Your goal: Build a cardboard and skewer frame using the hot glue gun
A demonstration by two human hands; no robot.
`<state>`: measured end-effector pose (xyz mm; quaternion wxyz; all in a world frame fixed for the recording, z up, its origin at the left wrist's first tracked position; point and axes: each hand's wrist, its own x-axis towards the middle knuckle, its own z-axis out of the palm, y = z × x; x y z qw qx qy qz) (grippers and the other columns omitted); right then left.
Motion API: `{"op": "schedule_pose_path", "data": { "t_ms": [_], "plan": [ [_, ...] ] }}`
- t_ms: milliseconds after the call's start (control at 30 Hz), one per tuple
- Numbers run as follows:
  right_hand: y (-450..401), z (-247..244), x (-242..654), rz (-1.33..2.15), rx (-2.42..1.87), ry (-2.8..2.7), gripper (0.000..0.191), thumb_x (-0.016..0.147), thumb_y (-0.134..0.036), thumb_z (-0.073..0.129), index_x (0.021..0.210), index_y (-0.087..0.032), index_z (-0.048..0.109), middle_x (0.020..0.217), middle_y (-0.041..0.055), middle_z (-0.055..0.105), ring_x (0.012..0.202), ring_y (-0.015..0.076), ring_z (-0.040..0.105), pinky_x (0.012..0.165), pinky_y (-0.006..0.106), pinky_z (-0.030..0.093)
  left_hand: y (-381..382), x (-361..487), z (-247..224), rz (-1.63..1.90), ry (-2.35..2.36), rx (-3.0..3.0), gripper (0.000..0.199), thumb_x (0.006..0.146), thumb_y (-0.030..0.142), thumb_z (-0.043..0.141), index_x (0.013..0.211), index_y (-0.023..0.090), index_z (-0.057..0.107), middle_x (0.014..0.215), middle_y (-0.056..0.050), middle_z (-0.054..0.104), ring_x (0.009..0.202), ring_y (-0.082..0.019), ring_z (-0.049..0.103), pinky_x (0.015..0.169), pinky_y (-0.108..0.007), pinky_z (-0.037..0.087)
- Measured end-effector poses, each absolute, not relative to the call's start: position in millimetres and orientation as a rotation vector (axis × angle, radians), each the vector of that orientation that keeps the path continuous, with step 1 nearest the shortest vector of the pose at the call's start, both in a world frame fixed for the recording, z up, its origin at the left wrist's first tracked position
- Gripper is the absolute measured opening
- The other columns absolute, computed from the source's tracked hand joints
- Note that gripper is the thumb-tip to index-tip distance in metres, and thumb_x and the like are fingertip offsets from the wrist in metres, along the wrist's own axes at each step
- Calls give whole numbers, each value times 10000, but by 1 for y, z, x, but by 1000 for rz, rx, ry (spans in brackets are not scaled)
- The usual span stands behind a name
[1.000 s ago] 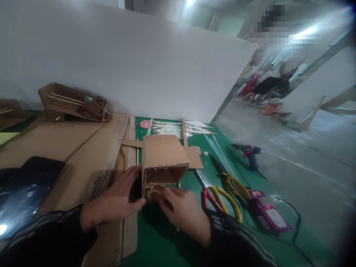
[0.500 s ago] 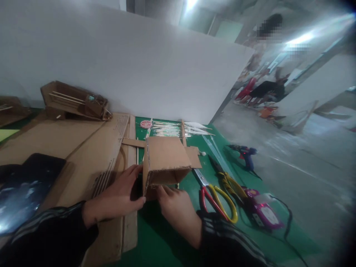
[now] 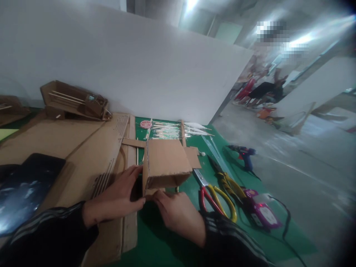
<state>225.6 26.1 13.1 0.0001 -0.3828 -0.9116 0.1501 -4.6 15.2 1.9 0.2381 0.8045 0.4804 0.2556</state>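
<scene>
A cardboard box (image 3: 167,156) stands in front of me, its open side facing me. Narrow cardboard strips stick out at its left and right. My left hand (image 3: 118,198) holds the box's left side, with its fingers along the wall and its thumb at the lower front corner. My right hand (image 3: 180,216) is closed at the lower front edge, pinching a cardboard flap (image 3: 154,191) of the box. The fingertips of this hand are partly hidden. Right of the box lie scissors (image 3: 204,178) with red and yellow handles.
Pliers (image 3: 230,183), a glue gun (image 3: 244,152) and a purple device (image 3: 263,211) with a cable lie on the green table (image 3: 164,237). Cotton-tipped sticks (image 3: 169,129) lie behind the box. At left are cardboard sheets (image 3: 78,142), a dark tablet-like object (image 3: 30,189) and a cardboard model (image 3: 75,100).
My right hand has shifted slightly left and down along the box's lower front edge, and the flap there is tipped more into view. My left hand stays in place.
</scene>
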Motion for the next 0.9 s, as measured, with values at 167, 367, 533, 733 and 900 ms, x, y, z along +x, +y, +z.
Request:
{"op": "schedule_pose_path", "data": {
  "t_ms": [167,367,533,733,900],
  "plan": [
    [40,45,263,1761,-669,-2639,191,958,-291,563,906,-139,665,820,46,688,720,126,626,659,192,464,15,-4,8,722,1326,2219,657,784,182,626,1404,219,411,1301,-105,583,1233,-300,557,1050,-448,484],
    [44,40,282,2172,-553,-1965,293,959,-373,600,832,-111,632,698,28,593,604,99,552,593,205,451,15,-5,4,654,1344,2194,749,809,221,623,1487,222,306,1439,-118,502,1347,-312,477,1112,-482,435],
    [49,23,281,2030,-571,-1483,259,928,-372,647,815,-148,585,644,-12,573,490,72,482,454,169,356,15,-9,-2,508,1442,2141,769,842,299,617,1514,171,265,1547,-180,375,1446,-371,343,1149,-557,366],
    [53,21,276,2061,-569,-1169,245,894,-343,649,756,-163,556,594,-25,540,441,76,459,433,188,308,15,-10,-6,551,1437,2154,760,826,271,638,1507,201,308,1522,-150,431,1428,-356,386,1149,-518,389],
    [53,20,272,2075,-581,-1110,258,900,-340,646,741,-164,545,571,-34,534,420,72,453,415,180,309,15,-11,-8,636,1431,2177,754,846,237,608,1524,233,278,1533,-114,437,1417,-318,418,1156,-464,400]
  ]
}}
